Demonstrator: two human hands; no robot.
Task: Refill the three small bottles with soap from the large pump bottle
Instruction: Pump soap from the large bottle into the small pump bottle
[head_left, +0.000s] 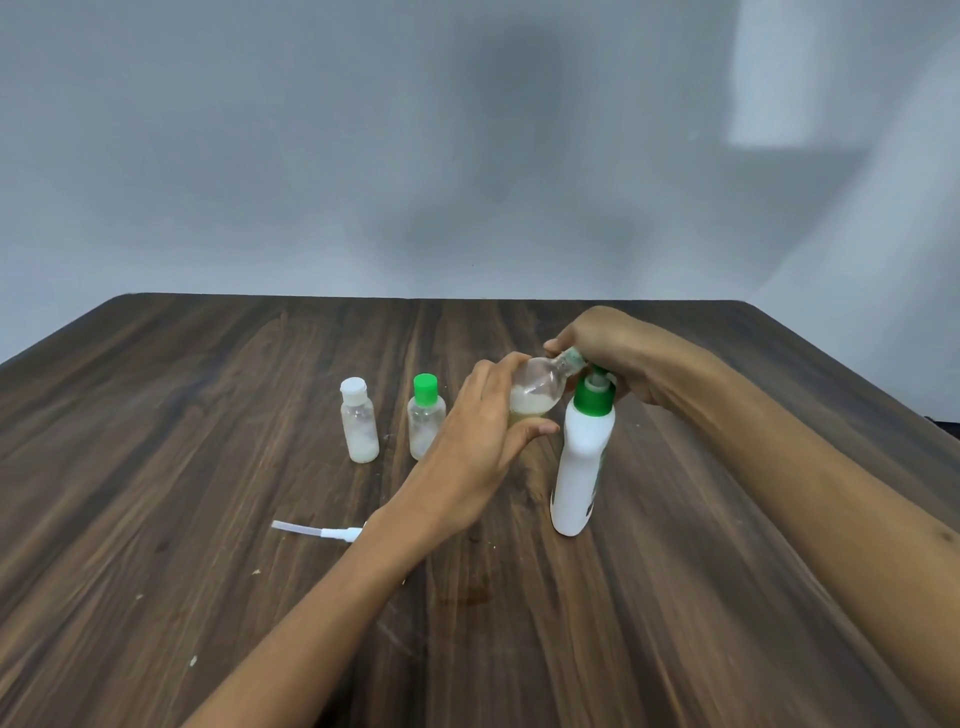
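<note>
White-capped small bottle (359, 422) and green-capped one (426, 420) stand upright mid-tabletop (208, 415). Loose pump tube (317, 531) lies nearer the front edge. Left hand (485, 441) grips a tilted clear bottle (540, 387), fingers curled round it. Right hand (608, 358) fingers pinch its neck end. White pump bottle (582, 457) upright, just beside.

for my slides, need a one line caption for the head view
Left hand tilts a small clear bottle to the large pump bottle under the right hand; two capped bottles wait.
</note>
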